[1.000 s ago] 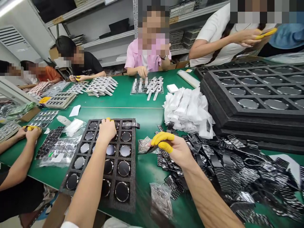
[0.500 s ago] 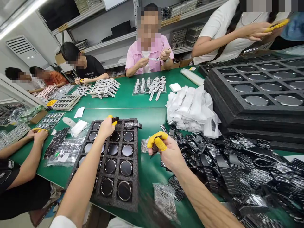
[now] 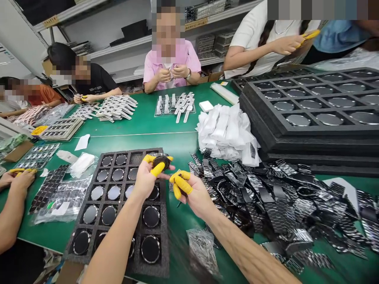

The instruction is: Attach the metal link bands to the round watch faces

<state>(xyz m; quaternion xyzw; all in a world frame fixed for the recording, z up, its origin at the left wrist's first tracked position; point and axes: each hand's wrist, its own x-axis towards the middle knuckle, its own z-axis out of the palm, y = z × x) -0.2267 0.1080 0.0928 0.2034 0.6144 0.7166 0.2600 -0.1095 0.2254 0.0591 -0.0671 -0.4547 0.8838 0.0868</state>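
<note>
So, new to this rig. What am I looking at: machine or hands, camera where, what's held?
No machine: a person's two hands, with yellow finger covers. One camera, worn on the head, looks forward and down. The left hand holds a round dark piece near the far right corner of a foam tray of round, watch-like pieces. The right hand is beside it, closed; I can't tell whether it pinches anything. On the green table, a heap of dark bands lies to the right; a clear bag of small pins sits nearer the person.

passage: green table (image 3: 177, 225) between foam tray (image 3: 164, 233) and pin bag (image 3: 203, 250) | blocked right: strap pile (image 3: 278, 205), stacked trays (image 3: 268, 136)
</note>
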